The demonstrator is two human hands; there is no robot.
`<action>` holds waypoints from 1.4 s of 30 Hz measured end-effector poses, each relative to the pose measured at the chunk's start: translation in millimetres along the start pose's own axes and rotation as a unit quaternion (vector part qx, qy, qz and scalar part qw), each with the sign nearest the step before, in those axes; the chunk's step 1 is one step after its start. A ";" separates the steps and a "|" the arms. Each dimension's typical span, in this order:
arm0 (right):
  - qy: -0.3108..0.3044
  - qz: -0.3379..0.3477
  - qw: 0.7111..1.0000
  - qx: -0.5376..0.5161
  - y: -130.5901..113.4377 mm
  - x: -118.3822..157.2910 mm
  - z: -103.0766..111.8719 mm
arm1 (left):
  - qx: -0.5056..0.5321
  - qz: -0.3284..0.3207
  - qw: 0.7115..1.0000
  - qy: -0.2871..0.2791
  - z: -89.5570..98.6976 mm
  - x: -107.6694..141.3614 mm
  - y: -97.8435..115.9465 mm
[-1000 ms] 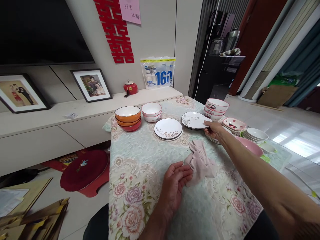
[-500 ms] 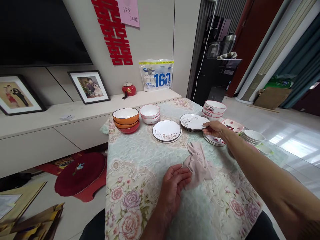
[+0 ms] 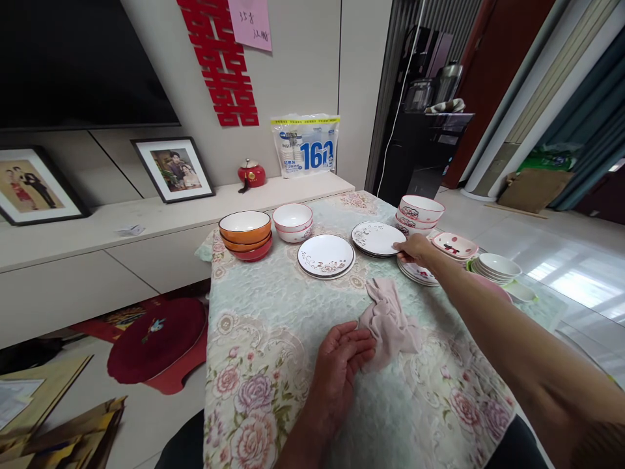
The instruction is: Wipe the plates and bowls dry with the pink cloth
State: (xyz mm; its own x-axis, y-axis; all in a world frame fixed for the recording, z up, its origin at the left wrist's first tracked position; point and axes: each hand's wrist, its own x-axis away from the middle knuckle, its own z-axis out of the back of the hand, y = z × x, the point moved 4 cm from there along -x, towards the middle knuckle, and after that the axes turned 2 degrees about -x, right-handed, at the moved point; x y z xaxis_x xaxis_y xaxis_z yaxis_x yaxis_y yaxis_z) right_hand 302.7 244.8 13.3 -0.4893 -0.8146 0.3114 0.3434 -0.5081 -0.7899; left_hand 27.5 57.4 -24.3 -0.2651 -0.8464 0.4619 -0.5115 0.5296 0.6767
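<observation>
My right hand reaches across to a stack of white plates with dark rims, its thumb over the edge of the top plate and its fingers beneath. How many plates it grips is hidden. My left hand rests palm up, fingers loosely bent and holding nothing, beside a crumpled pink cloth. Left of the gripped stack lies another patterned plate on top of a plate. Partly under my right hand and forearm are flower-patterned plates.
Orange and red bowls and pink-rimmed bowls stand at the back left. More bowls, dotted pink dishes and small white bowls stand on the right. A flowered cloth covers the table; a red stool stands to its left.
The top plate has shifted slightly left and now sits lined up with the stack below. My right hand has moved a little left with it. My left hand is nearly unmoved.
</observation>
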 end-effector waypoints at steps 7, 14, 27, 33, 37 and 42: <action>0.063 0.070 0.969 0.228 -17.0 10.0 6.4 | 0.001 0.003 1.000 -0.002 -0.3 0.2 1.9; 0.080 0.267 0.886 0.371 -35.9 81.7 -30.8 | -0.003 -0.004 1.000 0.000 -1.5 -0.2 2.3; -0.013 0.513 0.761 0.398 -21.0 141.2 -126.9 | 0.005 -0.007 1.000 -0.022 -1.3 -0.3 0.5; 0.021 0.528 0.736 0.423 -25.8 143.7 -132.8 | -0.003 -0.004 1.000 -0.031 -1.8 -1.6 2.0; 0.031 0.547 0.717 0.430 -26.9 142.1 -134.5 | -0.004 -0.006 0.999 -0.032 -1.9 -2.1 3.2; 0.050 0.570 0.701 0.426 -23.9 143.9 -133.0 | 0.009 -0.004 0.999 -0.036 -2.2 -2.2 4.6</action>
State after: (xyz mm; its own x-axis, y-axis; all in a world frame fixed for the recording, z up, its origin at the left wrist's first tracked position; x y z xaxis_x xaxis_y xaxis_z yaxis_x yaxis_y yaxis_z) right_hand 117.5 177.0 6.7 0.4538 -0.8245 -0.3380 0.8897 0.4407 0.1195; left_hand 27.5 61.8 -20.9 -0.3184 -0.8526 0.4144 -0.5284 0.5226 0.6692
